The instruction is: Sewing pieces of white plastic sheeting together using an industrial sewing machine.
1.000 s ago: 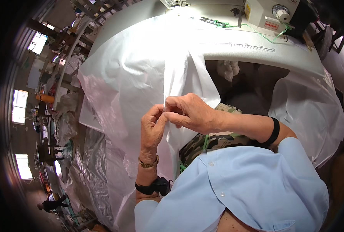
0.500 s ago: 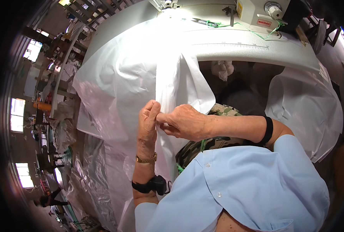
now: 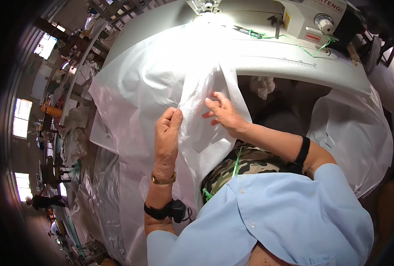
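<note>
A large sheet of thin white fabric (image 3: 139, 88) runs from under the sewing machine's needle area (image 3: 208, 9) down over the table edge and my lap. My left hand (image 3: 167, 133) is closed on a fold of it, thumb pressed against the fingers. To the right of that fold, my right hand (image 3: 223, 113) hovers over the fabric, its fingers apart and slightly curled, with nothing in them. Bright lamplight washes out the cloth near the needle.
The sewing machine head (image 3: 314, 22) stands at the back right. Thread snips (image 3: 245, 31) with a green cord lie on the white table (image 3: 268, 53), above a printed ruler scale. More white fabric (image 3: 350, 137) hangs at the right. Crumpled clear plastic sheeting (image 3: 106, 195) lies at the left.
My right hand has let go of the fabric beside my left hand, opened, and moved up and to the right. My left hand keeps its hold on the fold.
</note>
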{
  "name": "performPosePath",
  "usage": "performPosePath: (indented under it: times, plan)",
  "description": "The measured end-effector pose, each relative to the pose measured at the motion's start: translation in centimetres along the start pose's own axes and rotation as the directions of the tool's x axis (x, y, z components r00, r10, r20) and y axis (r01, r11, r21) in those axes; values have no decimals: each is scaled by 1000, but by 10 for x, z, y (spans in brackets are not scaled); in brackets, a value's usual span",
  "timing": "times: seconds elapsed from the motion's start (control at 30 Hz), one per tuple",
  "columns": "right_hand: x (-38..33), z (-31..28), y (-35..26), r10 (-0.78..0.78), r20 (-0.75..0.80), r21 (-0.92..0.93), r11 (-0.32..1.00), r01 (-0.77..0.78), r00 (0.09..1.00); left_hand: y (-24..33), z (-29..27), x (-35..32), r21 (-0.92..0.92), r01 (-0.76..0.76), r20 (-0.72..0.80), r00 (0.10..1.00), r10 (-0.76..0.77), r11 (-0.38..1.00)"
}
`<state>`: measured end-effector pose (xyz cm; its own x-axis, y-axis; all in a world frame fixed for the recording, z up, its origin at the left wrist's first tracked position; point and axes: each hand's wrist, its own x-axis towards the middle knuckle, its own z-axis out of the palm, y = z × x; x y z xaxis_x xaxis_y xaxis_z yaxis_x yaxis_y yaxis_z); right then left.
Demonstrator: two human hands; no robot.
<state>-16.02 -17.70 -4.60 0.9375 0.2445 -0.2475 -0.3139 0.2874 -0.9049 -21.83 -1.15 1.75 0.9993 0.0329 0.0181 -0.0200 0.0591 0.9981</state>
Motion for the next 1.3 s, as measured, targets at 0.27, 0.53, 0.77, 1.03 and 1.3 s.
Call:
performPosePath:
  times: [0.27,0.53,0.77,1.03,1.3]
  plan:
    - [26,9,17,66,293,-216,976,-1,954,4,-6,-2,-210,158,66,987,-147,965]
    - [10,-13,-16,-86,245,-549,809,211,966,-1,-9,-7,-38,105,93,991,-101,994]
    - [2,-9,-47,-757,378,-704,140,697,534,2,7,-9,-70,143,113,984,-134,987]
    - [-9,-20,-62,-429,793,-441,85,893,432,1,7,-13,82,74,133,987,-85,994]
    - [-22,-87,-4,-588,-45,-794,512,328,808,1,7,-13,157,16,111,993,-34,988]
